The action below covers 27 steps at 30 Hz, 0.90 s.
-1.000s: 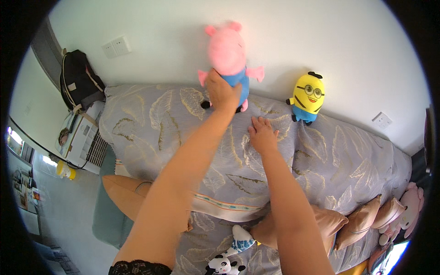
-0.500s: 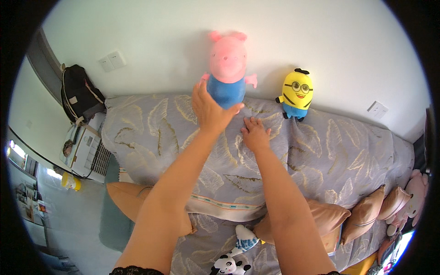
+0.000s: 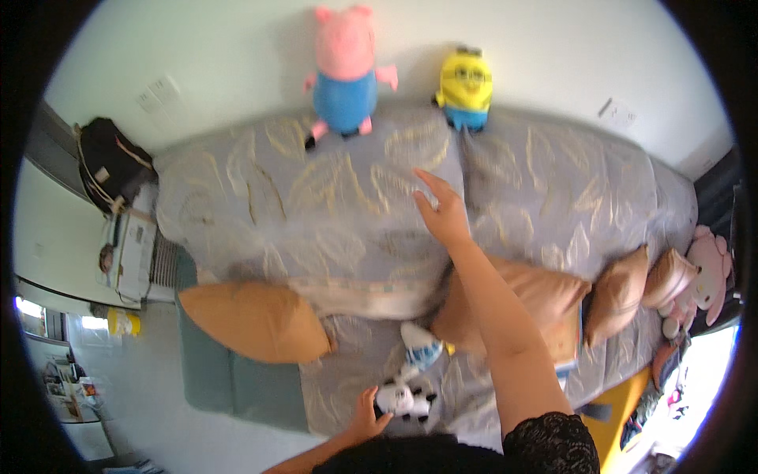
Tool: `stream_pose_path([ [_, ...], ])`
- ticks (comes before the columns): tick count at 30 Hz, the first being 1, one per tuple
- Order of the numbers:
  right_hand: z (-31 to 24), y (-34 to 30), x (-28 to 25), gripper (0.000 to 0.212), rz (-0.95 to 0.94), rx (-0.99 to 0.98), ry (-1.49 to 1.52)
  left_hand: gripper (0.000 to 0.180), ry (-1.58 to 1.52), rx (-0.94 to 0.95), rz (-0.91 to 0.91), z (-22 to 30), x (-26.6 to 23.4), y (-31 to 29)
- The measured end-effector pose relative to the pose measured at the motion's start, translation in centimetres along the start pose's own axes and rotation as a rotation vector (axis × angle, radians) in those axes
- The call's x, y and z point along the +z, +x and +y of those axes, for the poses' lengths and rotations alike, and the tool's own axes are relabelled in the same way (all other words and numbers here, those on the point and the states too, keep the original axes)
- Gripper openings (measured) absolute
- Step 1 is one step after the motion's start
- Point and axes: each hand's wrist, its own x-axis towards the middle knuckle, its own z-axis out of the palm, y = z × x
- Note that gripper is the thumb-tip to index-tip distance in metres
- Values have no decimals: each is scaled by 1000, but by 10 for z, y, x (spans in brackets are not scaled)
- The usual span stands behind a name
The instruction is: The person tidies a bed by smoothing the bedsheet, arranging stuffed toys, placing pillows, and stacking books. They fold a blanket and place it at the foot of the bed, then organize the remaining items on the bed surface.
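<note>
At the sofa seat's front edge, my left hand (image 3: 368, 415) has its fingers and thumb round the near-left side of a black-and-white panda plush toy (image 3: 395, 399). My right hand (image 3: 444, 212) is raised in front of the sofa back (image 3: 316, 197), fingers apart and holding nothing. A pink pig plush toy (image 3: 345, 95) in blue sits on top of the sofa back, against the wall. To its right stands a yellow and blue one-piece plush figure (image 3: 466, 89) with goggles. A white and blue plush toy (image 3: 421, 347) lies just beyond the panda. The picture is somewhat blurred.
Brown cushions (image 3: 257, 322) lie on the seat, left and right. A pink plush toy (image 3: 705, 276) sits at the far right end. On the left, a black bag (image 3: 114, 164) rests above a white appliance (image 3: 134, 257). A flat book-like thing (image 3: 562, 344) leans behind my right arm.
My left hand has left the pig plush toy and come down to the panda. My right hand has lifted off the sofa back. The view has tilted downward.
</note>
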Motion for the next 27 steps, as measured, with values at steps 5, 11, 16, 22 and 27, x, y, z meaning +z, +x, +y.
stream_pose_path([
  [5, 39, -237, -46, 30, 178, 463, -22, 72, 199, -235, -456, -72, 17, -33],
  [11, 53, -478, -67, 29, -151, 1112, -372, 56, 140, -515, -331, -85, 36, 35],
  [16, 167, -640, -56, 30, -600, 623, -494, 85, 555, -275, -250, -79, 92, 73],
  [22, 93, -420, 6, 40, -888, 682, -580, 82, 1108, -45, -433, -79, 102, 76],
  [27, 129, -361, 49, 52, -1134, -168, -867, 55, 807, -194, -320, -86, 127, 54],
])
